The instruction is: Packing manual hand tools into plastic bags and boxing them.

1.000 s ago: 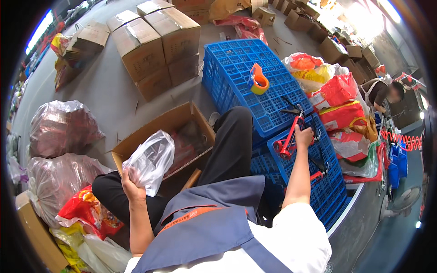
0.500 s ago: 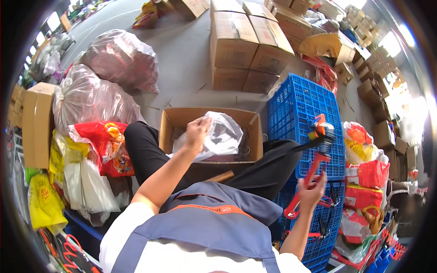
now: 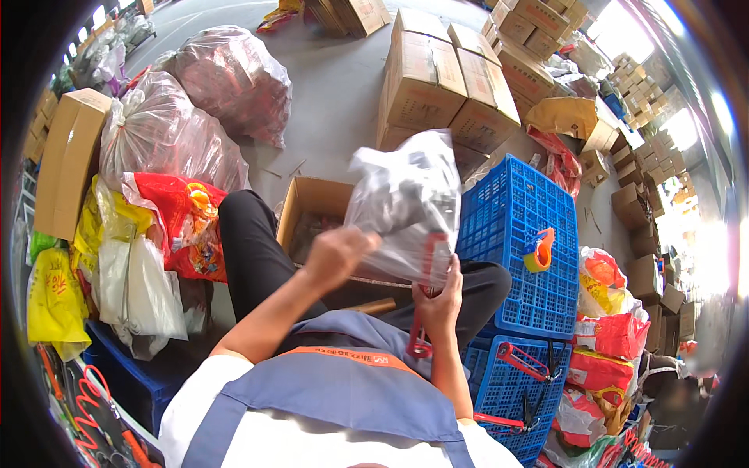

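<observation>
A clear plastic bag [image 3: 417, 171] is held up above an open cardboard box [image 3: 300, 201] between my knees. My left hand [image 3: 341, 256], blurred, is closed on the bag's lower left side. My right hand [image 3: 439, 308] is wrapped round a long red tool [image 3: 419, 345] whose exact kind I cannot make out. Its upper part seems to lie inside or behind the bag, with a dark shape showing through the plastic. Similar red tools with black parts [image 3: 524, 365] lie on the lower blue crate to my right.
A blue plastic crate [image 3: 515, 288] stands at the right with an orange and blue tape dispenser [image 3: 540, 251] on it. Large stuffed bags [image 3: 234, 82] and a red printed bag [image 3: 191, 234] sit at the left. Stacked cartons [image 3: 425, 82] rise ahead; colourful packages [image 3: 612, 335] line the far right.
My right hand has brought the red tool leftward from beside the crates to the bag. My left hand has lifted the bag up out of the box's opening. The view has shifted slightly.
</observation>
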{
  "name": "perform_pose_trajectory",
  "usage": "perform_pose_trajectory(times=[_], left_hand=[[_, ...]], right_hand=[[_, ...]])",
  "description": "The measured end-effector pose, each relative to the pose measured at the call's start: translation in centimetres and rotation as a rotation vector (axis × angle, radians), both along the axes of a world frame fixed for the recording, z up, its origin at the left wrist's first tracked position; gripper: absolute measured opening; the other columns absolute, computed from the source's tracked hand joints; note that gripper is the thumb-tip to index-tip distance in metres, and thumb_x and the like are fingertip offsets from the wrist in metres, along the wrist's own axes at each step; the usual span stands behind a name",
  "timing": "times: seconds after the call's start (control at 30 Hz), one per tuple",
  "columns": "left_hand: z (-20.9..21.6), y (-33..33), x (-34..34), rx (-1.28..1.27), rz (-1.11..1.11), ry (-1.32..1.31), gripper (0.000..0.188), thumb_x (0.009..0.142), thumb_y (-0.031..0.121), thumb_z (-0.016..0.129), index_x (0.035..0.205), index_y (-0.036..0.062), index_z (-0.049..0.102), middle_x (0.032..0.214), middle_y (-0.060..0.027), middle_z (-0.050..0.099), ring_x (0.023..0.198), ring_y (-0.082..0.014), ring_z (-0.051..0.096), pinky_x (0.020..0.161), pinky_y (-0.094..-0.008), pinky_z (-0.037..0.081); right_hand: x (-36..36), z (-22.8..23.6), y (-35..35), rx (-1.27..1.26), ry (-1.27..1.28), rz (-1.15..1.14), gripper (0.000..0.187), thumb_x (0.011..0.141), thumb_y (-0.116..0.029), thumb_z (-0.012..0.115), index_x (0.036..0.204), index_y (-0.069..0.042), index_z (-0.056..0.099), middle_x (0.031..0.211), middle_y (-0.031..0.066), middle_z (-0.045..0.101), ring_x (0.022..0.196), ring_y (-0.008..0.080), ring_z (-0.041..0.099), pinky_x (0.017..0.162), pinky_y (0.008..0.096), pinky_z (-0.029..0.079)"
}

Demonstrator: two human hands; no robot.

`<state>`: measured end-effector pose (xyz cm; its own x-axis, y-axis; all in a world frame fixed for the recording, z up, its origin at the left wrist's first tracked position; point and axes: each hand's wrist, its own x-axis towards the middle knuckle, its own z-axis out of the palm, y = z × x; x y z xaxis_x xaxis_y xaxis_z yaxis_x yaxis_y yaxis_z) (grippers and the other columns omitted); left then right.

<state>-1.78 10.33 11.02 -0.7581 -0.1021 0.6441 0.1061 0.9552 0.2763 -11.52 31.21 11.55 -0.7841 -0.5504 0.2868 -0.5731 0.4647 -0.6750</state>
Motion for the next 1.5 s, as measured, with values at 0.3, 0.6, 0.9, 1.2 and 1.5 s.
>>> perform_pose_trajectory(times=[0.3,0.6,0.9,1.2,1.5], left_hand=[[-3.7,2.4,3.6,0.678,-0.550,-0.401,0.036,0.073,0.017,0.070,0.103,0.0017,0.056,0.095,-0.0105,0.058,0.084,-0.0225,0.058,0.073,-0.0309,0.047],[-8.1,8.2,1.5,2.104,-0.375,-0.462,0.057,0.062,-0.001,0.060,0.116,-0.0089,0.043,0.100,-0.0155,0.056,0.097,-0.0215,0.055,0.080,-0.0315,0.048],[0.0,0.6,8.7,1.119,-0.487,-0.503,0.047,0.082,0.026,0.062,0.118,-0.0007,0.048,0.113,-0.0205,0.054,0.108,-0.0320,0.052,0.093,-0.0369,0.040],[-11.7,-8.0,27.6,0.233,1.542,-0.233,0.068,0.069,0.020,0.073,0.125,0.0004,0.040,0.120,-0.0199,0.043,0.112,-0.0347,0.043,0.091,-0.0448,0.038],[-14.1,-9.6,36.8,0.385,1.712,-0.338,0.019,0.080,0.016,0.058,0.094,0.0023,0.060,0.089,-0.0177,0.059,0.084,-0.0359,0.058,0.072,-0.0432,0.047]], right_hand=[[2.8,-5.3,2.9,-0.608,-0.766,-0.180,0.033,0.081,-0.008,0.057,0.110,0.005,0.050,0.096,0.0150,0.058,0.092,0.0227,0.056,0.083,0.0346,0.044],[0.8,0.8,1.2,0.009,-0.716,0.456,0.026,0.075,-0.017,0.069,0.092,0.000,0.060,0.092,0.0102,0.058,0.087,0.0179,0.059,0.072,0.0298,0.047],[-4.8,-7.0,-11.1,0.428,-0.397,0.753,0.063,0.068,-0.010,0.065,0.124,0.006,0.040,0.106,0.0244,0.051,0.100,0.0361,0.052,0.084,0.0373,0.043],[-2.2,-28.0,-19.2,0.768,-0.602,1.167,0.049,0.080,-0.017,0.062,0.125,-0.005,0.048,0.126,0.0202,0.050,0.113,0.0346,0.050,0.092,0.0369,0.041],[-2.5,-22.3,-15.7,0.488,-0.480,0.760,0.038,0.081,-0.019,0.062,0.113,0.001,0.056,0.104,0.0166,0.063,0.096,0.0260,0.060,0.084,0.0328,0.046]])
